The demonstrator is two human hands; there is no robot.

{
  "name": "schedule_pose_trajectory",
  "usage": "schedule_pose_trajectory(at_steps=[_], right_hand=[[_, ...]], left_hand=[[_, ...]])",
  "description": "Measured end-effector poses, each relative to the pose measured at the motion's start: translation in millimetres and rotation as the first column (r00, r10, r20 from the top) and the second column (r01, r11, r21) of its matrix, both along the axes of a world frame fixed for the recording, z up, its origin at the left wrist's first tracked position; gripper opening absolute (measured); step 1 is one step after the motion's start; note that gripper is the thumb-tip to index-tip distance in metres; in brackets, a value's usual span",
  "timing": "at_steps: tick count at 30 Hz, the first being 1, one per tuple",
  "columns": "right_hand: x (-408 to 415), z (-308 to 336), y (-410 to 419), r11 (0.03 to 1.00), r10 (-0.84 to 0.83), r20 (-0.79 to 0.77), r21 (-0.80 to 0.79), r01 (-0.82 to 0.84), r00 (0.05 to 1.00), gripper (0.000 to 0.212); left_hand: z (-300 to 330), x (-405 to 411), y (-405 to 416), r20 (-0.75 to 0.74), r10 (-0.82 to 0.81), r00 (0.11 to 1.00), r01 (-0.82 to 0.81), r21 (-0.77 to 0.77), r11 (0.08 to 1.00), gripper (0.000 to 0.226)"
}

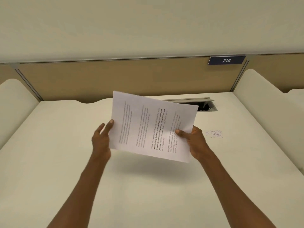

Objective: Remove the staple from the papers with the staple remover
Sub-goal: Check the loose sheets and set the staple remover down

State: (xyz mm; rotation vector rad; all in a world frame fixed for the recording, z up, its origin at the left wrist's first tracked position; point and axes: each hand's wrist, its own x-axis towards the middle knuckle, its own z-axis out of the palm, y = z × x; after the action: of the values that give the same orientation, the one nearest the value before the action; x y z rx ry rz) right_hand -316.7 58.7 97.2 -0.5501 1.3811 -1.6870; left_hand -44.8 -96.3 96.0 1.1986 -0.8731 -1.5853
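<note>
White printed papers (148,125) are held in the air above the cream desk (65,145), turned sideways so the text runs up the page. My right hand (192,139) grips their right edge, thumb on top. My left hand (102,137) is at the left edge with its fingers spread, fingertips touching or just beside the sheet. No staple shows on the papers, and no staple remover is in view.
A small patch of tiny scattered bits (213,134) lies on the desk to the right of my right hand. An open cable slot (207,104) sits at the desk's back edge, behind the papers. Rounded side dividers (256,99) flank the desk. A sign reading 214 (226,60) hangs on the back panel.
</note>
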Motion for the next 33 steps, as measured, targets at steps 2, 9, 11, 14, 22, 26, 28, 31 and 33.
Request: schedule_pose_trajectory(at_steps=[2,9,11,14,22,26,28,31,33], right_hand=[[-9,0,5,0.995,0.092,-0.025,0.049,-0.091,0.995,0.034],[-8,-12,7,0.98,0.123,-0.131,0.17,-0.1,0.984,0.035],[-6,-16,6,0.983,0.061,-0.209,0.181,-0.022,0.976,0.03],[-2,-18,3,0.983,-0.026,-0.271,0.169,0.074,0.962,0.023],[1,-16,-5,0.985,-0.078,-0.273,0.129,0.117,0.959,0.024],[-2,-28,0,0.985,-0.062,-0.267,0.138,0.102,0.962,0.023],[1,-43,4,0.986,-0.041,-0.223,0.15,0.076,0.974,0.027],[10,-67,12,0.976,-0.005,-0.175,0.212,0.042,0.985,0.032],[12,-75,12,0.972,-0.003,-0.183,0.232,0.046,0.983,0.033]], left_hand=[[9,15,-7,0.145,-0.235,0.961,0.248,-0.081,0.965,0.076],[8,5,9,0.307,-0.456,0.836,0.502,-0.089,0.86,0.035],[-2,0,15,0.366,-0.341,0.866,0.409,-0.127,0.904,0.026],[-11,-8,23,0.37,-0.181,0.911,0.265,-0.191,0.945,0.018],[-12,-13,26,0.302,-0.052,0.952,0.146,-0.3,0.943,0.019],[-20,-12,30,0.324,-0.049,0.945,0.151,-0.298,0.943,0.02],[-35,-10,37,0.351,-0.073,0.934,0.174,-0.265,0.948,0.024],[-58,-7,50,0.388,-0.089,0.917,0.181,-0.208,0.961,0.029],[-64,-8,54,0.381,-0.071,0.922,0.154,-0.191,0.969,0.031]])
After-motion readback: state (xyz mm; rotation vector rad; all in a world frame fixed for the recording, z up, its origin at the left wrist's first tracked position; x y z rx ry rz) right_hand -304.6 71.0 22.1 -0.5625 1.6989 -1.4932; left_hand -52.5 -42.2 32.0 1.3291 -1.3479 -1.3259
